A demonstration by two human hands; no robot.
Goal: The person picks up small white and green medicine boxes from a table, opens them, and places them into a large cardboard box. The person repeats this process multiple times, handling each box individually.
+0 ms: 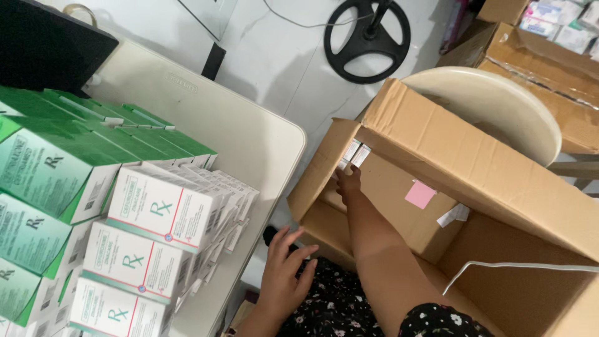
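Note:
My right hand point(349, 182) reaches into a large open cardboard box point(474, 168) on my right, fingers on small white cartons point(354, 153) packed at its far inner corner. My left hand point(284, 268) rests open in my lap beside the table edge, fingers spread, holding nothing. On the white table point(249, 137) to my left stand stacks of white medicine cartons point(162, 215) and green-and-white cartons point(50, 168).
A pink sticky note point(420, 195) sits on an inner flap of the box. A round white stool point(499, 106) stands behind the box, a black fan base point(367, 39) on the floor, and another cardboard box point(543, 56) of packets at top right.

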